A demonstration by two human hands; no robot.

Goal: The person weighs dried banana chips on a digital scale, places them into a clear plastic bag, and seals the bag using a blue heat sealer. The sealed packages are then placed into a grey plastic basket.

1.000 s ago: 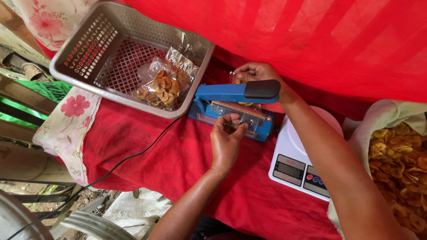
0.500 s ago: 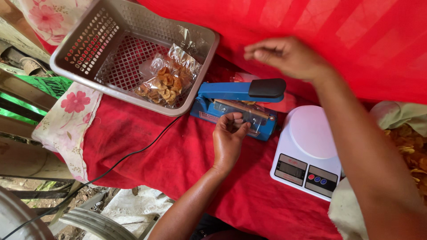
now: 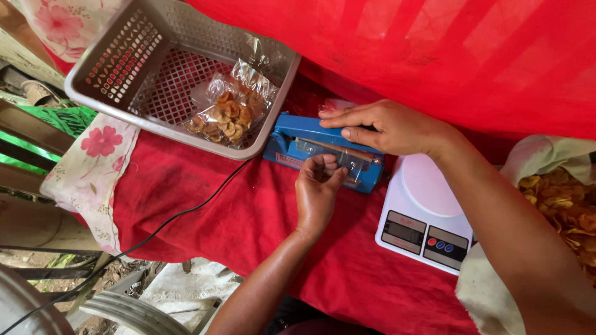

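While your red cloth (image 3: pixel 205 236) carries the grey basket (image 3: pixel 174 131) at 10 o'clock and the white scale (image 3: pixel 422 217) at 4, the blue heat sealer (image 3: pixel 292 133) sits centre. This looks like the press step. Your right hand (image 3: pixel 391 127) lies flat on its arm, fingers straight. Your left hand (image 3: pixel 316 186) is curled at its front; I can't tell what it pinches. Next calls for even pressure, with fingertips clear of the bar.
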